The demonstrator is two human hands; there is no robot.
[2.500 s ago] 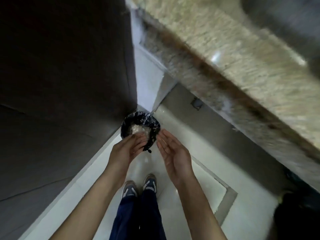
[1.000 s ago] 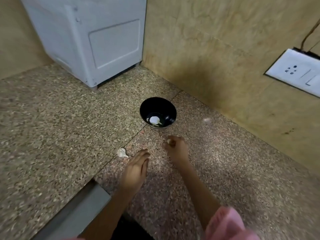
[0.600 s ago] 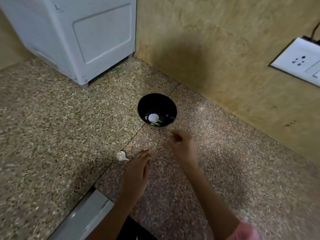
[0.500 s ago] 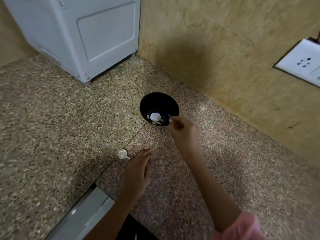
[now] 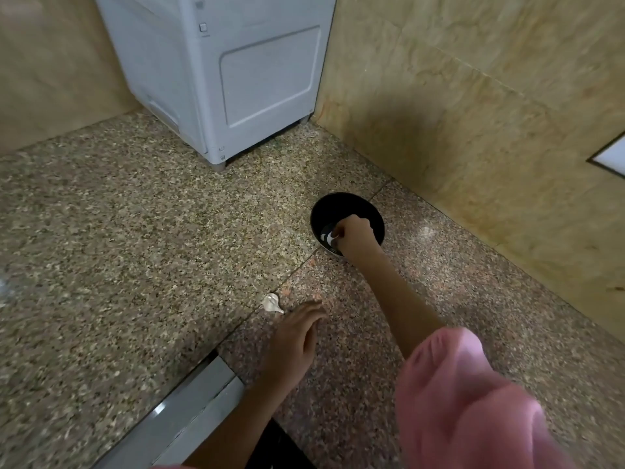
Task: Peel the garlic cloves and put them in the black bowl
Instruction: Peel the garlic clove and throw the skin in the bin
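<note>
We record the right hand lowered into the black bowl, fingers curled with their tips pointing down at a white peeled garlic clove on the bowl's floor. We cannot tell whether the fingertips pinch that clove or only touch it. The pink sleeve of this arm fills the lower right, blurred. The left hand lies palm down on the granite countertop, fingers straight and close together, holding nothing. Just beyond its fingertips a second garlic clove rests on the stone, apart from the bowl. The bowl stands near the beige tiled wall. A white appliance occupies the back corner. A metal strip runs along the counter's near edge.
</note>
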